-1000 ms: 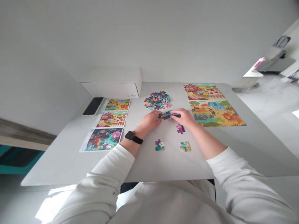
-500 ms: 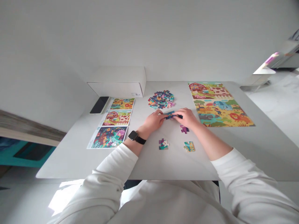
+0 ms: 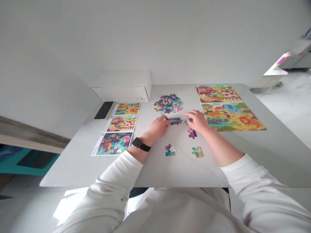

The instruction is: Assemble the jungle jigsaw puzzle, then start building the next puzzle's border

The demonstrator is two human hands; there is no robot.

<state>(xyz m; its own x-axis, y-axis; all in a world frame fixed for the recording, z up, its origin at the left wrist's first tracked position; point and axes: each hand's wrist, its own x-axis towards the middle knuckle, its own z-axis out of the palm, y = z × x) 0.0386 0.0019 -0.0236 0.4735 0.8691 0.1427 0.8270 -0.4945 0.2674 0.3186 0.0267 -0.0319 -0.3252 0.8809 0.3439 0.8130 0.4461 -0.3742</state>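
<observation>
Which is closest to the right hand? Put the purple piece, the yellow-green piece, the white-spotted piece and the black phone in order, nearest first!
From the right hand, in the head view:
1. Purple piece, just below the hand.
2. Yellow-green piece, farther below it.
3. White-spotted piece, down and to the left.
4. Black phone, far off to the left.

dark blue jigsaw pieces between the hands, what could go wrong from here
The dark blue jigsaw pieces sit apart from the small teal jigsaw piece under the right hand, so a careless push might scatter them. That hand is also close to the purple jigsaw piece and the large farm-scene picture, which it could nudge. The left hand is near the loose heap of mixed jigsaw pieces, and a slip could spread it.
</observation>
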